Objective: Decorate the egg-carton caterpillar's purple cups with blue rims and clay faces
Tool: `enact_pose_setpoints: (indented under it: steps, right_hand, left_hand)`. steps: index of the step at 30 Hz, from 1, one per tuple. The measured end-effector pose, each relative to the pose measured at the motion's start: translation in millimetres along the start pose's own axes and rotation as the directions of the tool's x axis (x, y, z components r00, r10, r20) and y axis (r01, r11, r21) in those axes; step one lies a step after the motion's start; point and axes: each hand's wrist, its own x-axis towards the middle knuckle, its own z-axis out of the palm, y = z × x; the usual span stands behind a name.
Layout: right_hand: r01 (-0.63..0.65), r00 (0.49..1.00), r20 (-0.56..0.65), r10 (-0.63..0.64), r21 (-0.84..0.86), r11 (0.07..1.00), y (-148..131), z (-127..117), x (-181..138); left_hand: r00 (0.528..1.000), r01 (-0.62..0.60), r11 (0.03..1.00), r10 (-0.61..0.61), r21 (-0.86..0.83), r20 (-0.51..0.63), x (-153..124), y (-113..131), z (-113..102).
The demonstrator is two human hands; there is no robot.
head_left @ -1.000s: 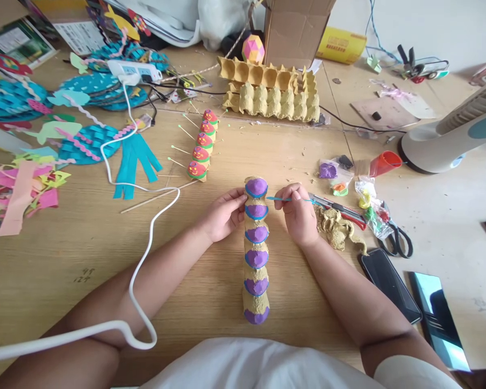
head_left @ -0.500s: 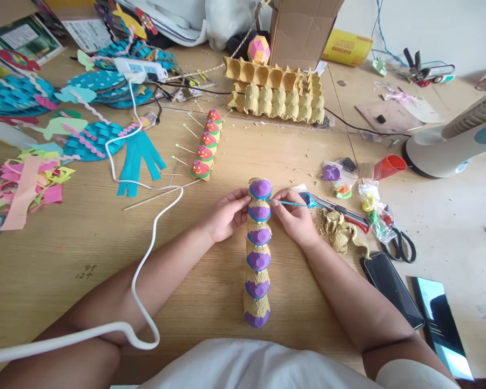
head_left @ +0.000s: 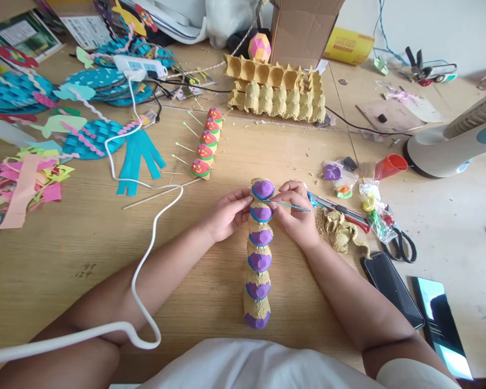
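Egg-carton strip (head_left: 260, 259) with purple-painted domes, lying lengthwise on the desk (head_left: 210, 292) directly before the person. The left hand (head_left: 227, 216) pinches the strip's left side near its far end; the right hand (head_left: 297, 216) is closed on a thin blue brush (head_left: 291, 206), tip at the second dome. A red-and-green carton caterpillar (head_left: 206, 146) lies beyond, well apart.

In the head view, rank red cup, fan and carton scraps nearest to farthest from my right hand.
From the right hand:
1. Carton scraps, just right of it.
2. Red cup, farther right and back.
3. Fan, far right.
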Motion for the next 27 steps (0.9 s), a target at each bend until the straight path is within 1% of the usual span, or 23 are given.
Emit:
enact_pose_setpoints:
  steps: [6,13,19,27]
  right_hand:
    - [-0.065,0.996,-0.051,0.067,0.03,0.997,6.0,2.0,-1.2]
    - [-0.094,0.995,0.034,0.09,0.146,0.985,6.1,-1.2,-1.5]
    - [-0.143,0.989,-0.028,0.148,0.143,0.979,4.4,3.1,-1.7]
    - [-0.145,0.985,-0.064,0.16,0.194,0.97,6.5,7.9,-4.1]
  left_hand:
    - [1.0,0.011,1.0,-0.011,0.004,-0.022,0.0,0.3,-0.5]
    - [1.0,0.005,1.0,-0.005,-0.002,-0.007,-0.6,0.8,1.4]
    - [1.0,0.008,1.0,-0.007,0.014,-0.022,-0.3,-0.3,1.5]
    - [1.0,0.01,1.0,-0.01,0.018,-0.016,-0.5,-0.8,2.2]
